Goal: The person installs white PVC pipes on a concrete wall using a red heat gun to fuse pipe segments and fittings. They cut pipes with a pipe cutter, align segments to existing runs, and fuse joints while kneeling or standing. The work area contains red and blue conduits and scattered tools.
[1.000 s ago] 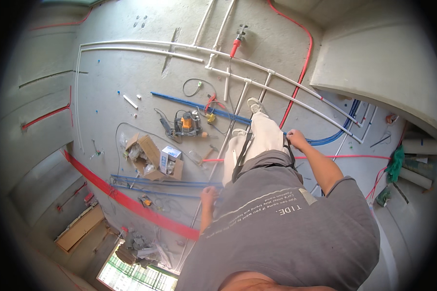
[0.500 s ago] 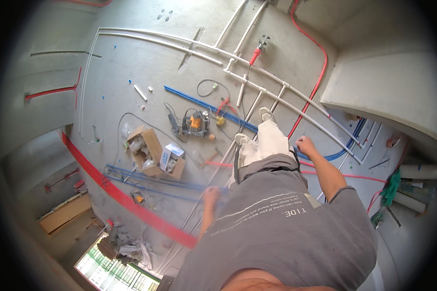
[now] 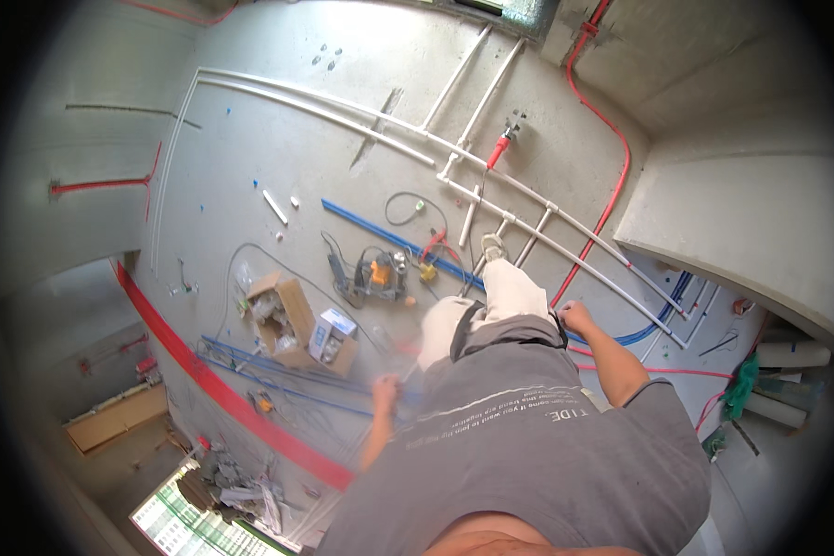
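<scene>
I look down at my own grey shirt and pale trousers above a bare concrete floor. My left hand [image 3: 385, 393] hangs blurred beside my left hip, fingers closed around a long thin pale pipe [image 3: 341, 468] that slants down to the lower left. My right hand [image 3: 574, 317] is curled into a fist at my right hip by a dark strap, and I see nothing in it. My forward foot [image 3: 493, 248] stands next to white pipes on the floor.
White pipes [image 3: 528, 199] run across the floor, with a blue pipe [image 3: 380, 236], a red hose [image 3: 612, 185] and a wide red conduit [image 3: 222, 398]. An open cardboard box [image 3: 283, 310], a small box [image 3: 334, 335] and an orange power tool [image 3: 380, 274] lie left. A raised concrete block [image 3: 741, 232] stands right.
The view has tilted, so the floor items have slid downward in the picture. My left hand has swung slightly forward with the pipe. The right hand stays at my hip.
</scene>
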